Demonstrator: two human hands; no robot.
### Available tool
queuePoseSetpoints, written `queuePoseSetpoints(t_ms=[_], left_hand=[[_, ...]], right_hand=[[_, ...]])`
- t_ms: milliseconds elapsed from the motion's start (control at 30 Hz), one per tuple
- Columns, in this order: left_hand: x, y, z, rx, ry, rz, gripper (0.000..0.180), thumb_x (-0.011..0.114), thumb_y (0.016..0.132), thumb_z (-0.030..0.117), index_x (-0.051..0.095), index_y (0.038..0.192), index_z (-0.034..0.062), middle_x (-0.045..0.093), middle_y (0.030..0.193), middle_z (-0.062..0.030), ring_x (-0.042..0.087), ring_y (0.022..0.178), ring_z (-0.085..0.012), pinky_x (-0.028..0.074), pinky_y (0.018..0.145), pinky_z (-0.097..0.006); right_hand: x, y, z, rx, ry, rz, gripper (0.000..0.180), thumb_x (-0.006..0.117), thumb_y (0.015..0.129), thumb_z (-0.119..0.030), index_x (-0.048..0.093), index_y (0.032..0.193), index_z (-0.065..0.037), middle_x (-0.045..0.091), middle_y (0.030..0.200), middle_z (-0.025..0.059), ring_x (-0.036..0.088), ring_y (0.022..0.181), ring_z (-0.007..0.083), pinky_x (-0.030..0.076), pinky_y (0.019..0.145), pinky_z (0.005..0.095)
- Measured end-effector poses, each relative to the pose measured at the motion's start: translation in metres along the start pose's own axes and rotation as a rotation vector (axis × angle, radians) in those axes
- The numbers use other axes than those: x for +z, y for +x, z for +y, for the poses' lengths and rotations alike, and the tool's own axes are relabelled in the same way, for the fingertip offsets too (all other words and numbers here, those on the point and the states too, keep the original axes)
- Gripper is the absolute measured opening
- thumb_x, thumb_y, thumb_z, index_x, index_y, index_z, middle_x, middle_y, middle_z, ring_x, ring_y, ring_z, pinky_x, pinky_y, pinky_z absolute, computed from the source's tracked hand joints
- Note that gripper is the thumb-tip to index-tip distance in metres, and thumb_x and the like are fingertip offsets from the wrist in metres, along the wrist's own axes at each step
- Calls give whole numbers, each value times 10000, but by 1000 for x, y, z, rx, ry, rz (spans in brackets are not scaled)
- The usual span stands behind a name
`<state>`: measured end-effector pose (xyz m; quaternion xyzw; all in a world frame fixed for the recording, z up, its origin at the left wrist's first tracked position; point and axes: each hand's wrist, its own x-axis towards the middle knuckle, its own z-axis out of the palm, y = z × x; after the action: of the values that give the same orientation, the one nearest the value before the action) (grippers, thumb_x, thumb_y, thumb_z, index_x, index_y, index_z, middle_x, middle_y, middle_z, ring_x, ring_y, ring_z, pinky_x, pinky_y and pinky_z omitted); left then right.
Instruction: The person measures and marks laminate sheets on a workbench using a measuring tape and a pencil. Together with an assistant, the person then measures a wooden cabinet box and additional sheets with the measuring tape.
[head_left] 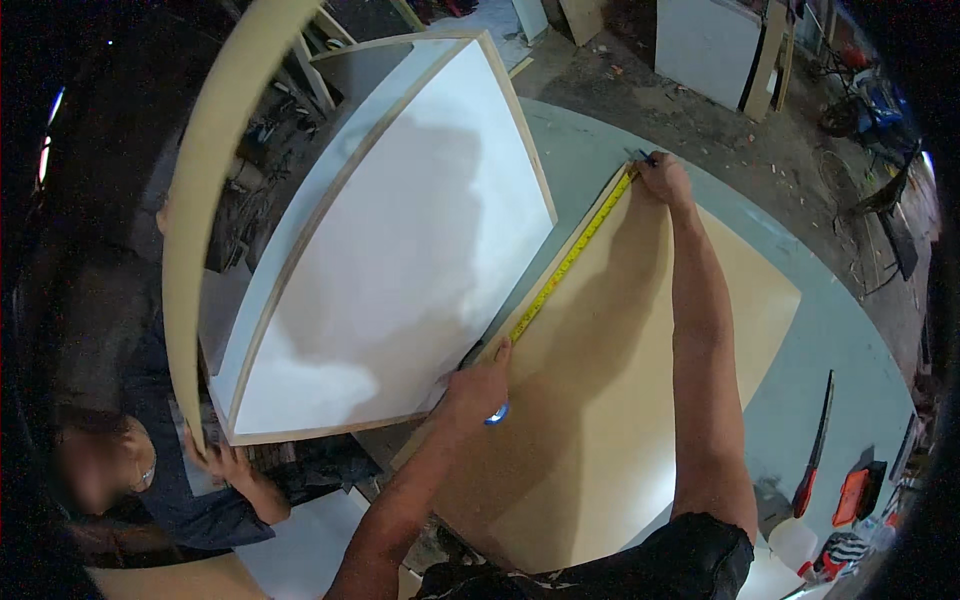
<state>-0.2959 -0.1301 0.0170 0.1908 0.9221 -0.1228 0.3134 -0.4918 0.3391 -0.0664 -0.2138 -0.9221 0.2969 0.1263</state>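
Observation:
A tan wooden board (590,420) lies in front of me. Along its left edge runs the yellow blade of a tape measure (570,262). My left hand (474,394) is closed around the tape measure's case, of which a blue bit shows below the fingers. At the board's far corner, my right hand (666,182) presses the blade's far end and pinches a thin dark pen-like stick (647,158). Left of the tape stands a white panel in a wooden frame (400,270), its lower right side close to my left hand.
Under the board is a grey-green tabletop (790,400). A saw with a red handle (815,450), an orange and black tool (852,497) and a white bottle (792,542) lie at right. At left, another person's hand (228,465) touches a long curved tan board (195,230).

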Motion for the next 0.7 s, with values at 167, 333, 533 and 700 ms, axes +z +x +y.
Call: queuePoseSetpoints(t_ms=[167, 333, 533, 700], left_hand=[[-9, -3, 9, 39, -59, -76, 724, 495, 952, 251, 167, 1596, 206, 715, 1055, -217, 709, 927, -389, 499, 759, -695], [6, -1, -2, 48, 20, 129, 731, 503, 936, 266, 185, 1593, 229, 712, 982, -243, 714, 864, -410, 522, 763, -651], [-6, -4, -4, 43, -79, 17, 707, 498, 934, 243, 219, 1581, 179, 696, 831, -260, 710, 798, -423, 556, 726, -572], [2, 2, -5, 71, -53, 78, 691, 493, 945, 258, 226, 1578, 187, 711, 852, -236, 714, 769, -401, 549, 686, -582]], right_hand=[[2, -7, 10, 63, -51, 44, 416, 581, 918, -407, 692, 1138, -72, 696, 1089, 223, 669, 996, 420, 524, 861, 516], [-2, -6, -9, 130, 68, -5, 382, 630, 889, -379, 714, 1097, -70, 723, 978, 191, 701, 935, 361, 540, 829, 475], [-15, -7, -22, 123, 74, -83, 340, 623, 875, -309, 717, 1080, -54, 720, 965, 216, 707, 907, 367, 549, 787, 473], [-6, -7, -7, 71, 70, 20, 312, 583, 871, -262, 714, 1058, -51, 711, 970, 231, 700, 893, 388, 556, 753, 481]])
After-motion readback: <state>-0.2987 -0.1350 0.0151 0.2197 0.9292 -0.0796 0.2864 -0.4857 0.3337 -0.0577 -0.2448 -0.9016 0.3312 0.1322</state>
